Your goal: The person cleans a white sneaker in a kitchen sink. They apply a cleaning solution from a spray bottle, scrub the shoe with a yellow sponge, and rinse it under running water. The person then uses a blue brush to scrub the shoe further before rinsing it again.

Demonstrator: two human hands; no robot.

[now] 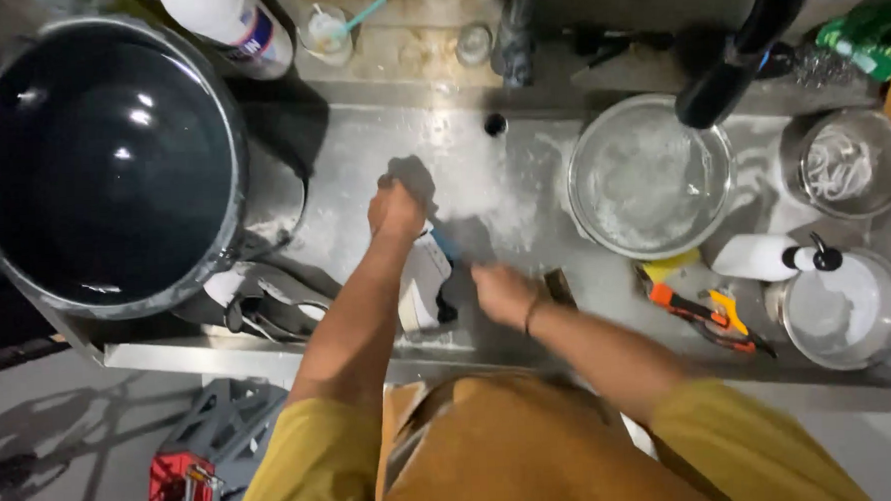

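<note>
My left hand (396, 209) is closed in a fist on the top end of a white sneaker (422, 285) with blue trim, which stands on the wet steel counter (483, 184). My right hand (502, 292), blurred by motion, is just right of the sneaker and is closed around what looks like a small brush (559, 285), whose brown end pokes out past my wrist. Another dark and white shoe (263, 307) lies to the left of the sneaker, near the counter's front edge.
A big dark pot (101, 160) of liquid fills the left. On the right are a steel bowl (648, 177) of soapy water under a black faucet (747, 47), a bowl of laces (852, 163), a white pump bottle (766, 257), a lidded steel pot (844, 308) and orange-handled tools (709, 314).
</note>
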